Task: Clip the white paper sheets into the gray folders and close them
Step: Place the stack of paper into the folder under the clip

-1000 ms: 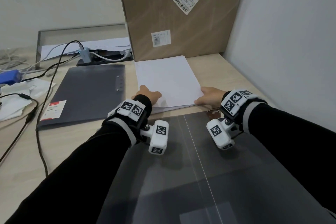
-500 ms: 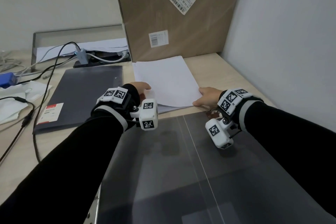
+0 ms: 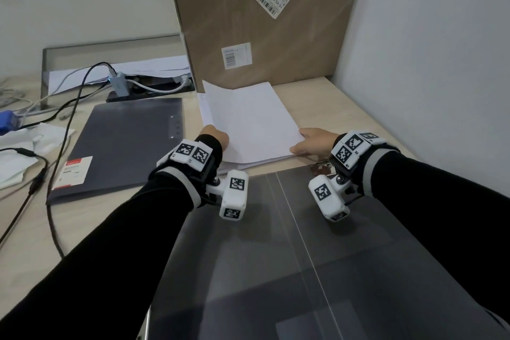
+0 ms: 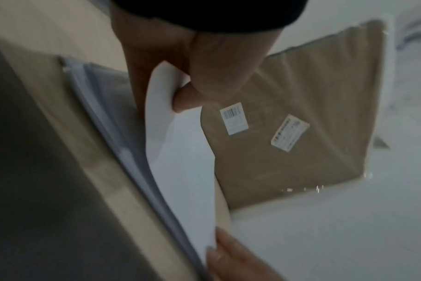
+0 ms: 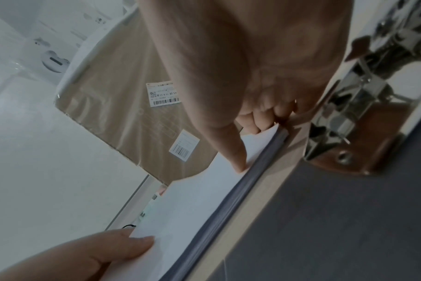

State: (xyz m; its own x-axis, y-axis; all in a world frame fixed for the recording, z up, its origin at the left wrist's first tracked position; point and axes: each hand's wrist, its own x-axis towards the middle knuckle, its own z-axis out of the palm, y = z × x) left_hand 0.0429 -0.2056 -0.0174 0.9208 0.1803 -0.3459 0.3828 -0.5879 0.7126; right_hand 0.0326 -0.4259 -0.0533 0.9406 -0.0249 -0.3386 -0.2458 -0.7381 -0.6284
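A stack of white paper sheets (image 3: 248,124) lies on the desk in front of the cardboard box. My left hand (image 3: 220,138) pinches the near-left corner of the top sheets (image 4: 180,152), and their left side is lifted off the stack (image 4: 123,152). My right hand (image 3: 299,143) holds the near-right corner, thumb (image 5: 238,161) on top and fingers curled at the edge. An open gray folder (image 3: 276,257) lies flat under my forearms, its metal clip (image 5: 361,95) just behind my right wrist. A closed gray folder (image 3: 124,146) lies to the left.
A tall cardboard box (image 3: 262,22) stands against the wall right behind the paper. Black cables (image 3: 55,146), a blue device (image 3: 8,121) and crumpled white paper (image 3: 16,157) lie at the far left. A gray tray (image 3: 110,63) holds sheets and an adapter. The right wall is close.
My left hand has slid from the top of the stack to its near-left corner, taken hold of the top sheets and raised their left side. My right hand stays at the right corner.
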